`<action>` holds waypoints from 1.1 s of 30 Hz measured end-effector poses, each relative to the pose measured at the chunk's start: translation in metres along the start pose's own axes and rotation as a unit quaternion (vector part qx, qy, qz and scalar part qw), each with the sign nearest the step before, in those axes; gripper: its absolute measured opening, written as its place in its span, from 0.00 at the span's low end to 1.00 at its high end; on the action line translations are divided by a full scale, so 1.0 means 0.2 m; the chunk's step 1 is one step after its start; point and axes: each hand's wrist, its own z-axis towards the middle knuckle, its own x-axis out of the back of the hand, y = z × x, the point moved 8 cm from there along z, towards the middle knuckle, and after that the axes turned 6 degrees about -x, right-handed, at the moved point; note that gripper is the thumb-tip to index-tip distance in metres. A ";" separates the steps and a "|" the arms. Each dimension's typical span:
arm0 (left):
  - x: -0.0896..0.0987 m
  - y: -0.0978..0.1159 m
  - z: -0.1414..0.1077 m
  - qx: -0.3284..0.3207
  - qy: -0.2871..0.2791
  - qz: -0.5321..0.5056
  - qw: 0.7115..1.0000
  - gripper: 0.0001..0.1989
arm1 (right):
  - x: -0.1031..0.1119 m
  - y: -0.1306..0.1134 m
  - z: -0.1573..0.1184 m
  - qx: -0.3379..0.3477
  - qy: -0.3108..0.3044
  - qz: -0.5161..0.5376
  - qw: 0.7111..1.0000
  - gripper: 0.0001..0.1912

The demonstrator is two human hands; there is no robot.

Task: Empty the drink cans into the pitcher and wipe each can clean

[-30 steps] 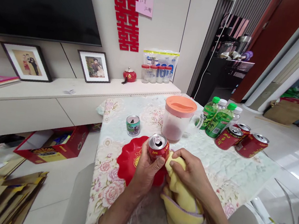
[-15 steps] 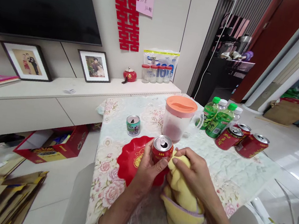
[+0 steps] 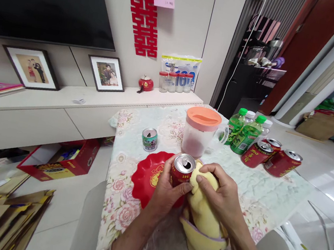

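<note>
My left hand point(image 3: 168, 191) is wrapped round a red drink can point(image 3: 183, 170), its silver top opened and facing up. In my right hand point(image 3: 219, 192) is a yellow cloth point(image 3: 203, 206) with a purple edge, pinched between thumb and fingers and pressed against the can's right side. The cloth's lower part hangs down towards the table edge. Beneath the can lies a red scalloped plate point(image 3: 144, 177), partly covered by my left hand. Just behind the can stands a clear pitcher point(image 3: 197, 139) with an orange lid.
A small green tin point(image 3: 149, 140) stands left of the pitcher on the flowered tablecloth point(image 3: 120, 213). To the right are several bottles, two with green caps point(image 3: 248, 136), and three more red cans point(image 3: 282, 162). A white cabinet point(image 3: 101, 103) runs behind the table.
The can has turned slightly in my left hand and shifted a little right. My right hand keeps the cloth against it, its grip slightly changed.
</note>
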 end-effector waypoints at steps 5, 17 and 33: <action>0.03 0.00 0.01 -0.016 0.022 -0.026 0.999 0.36 | -0.07 0.06 0.02 -0.028 -0.081 -0.051 0.995 0.05; 0.05 0.03 0.00 -0.029 0.063 -0.009 0.998 0.33 | -0.12 0.18 0.01 -0.083 -0.152 -0.112 0.979 0.04; -0.02 0.04 -0.02 -0.026 -0.022 0.108 0.994 0.38 | 0.04 0.01 -0.02 -0.024 0.035 0.056 0.998 0.06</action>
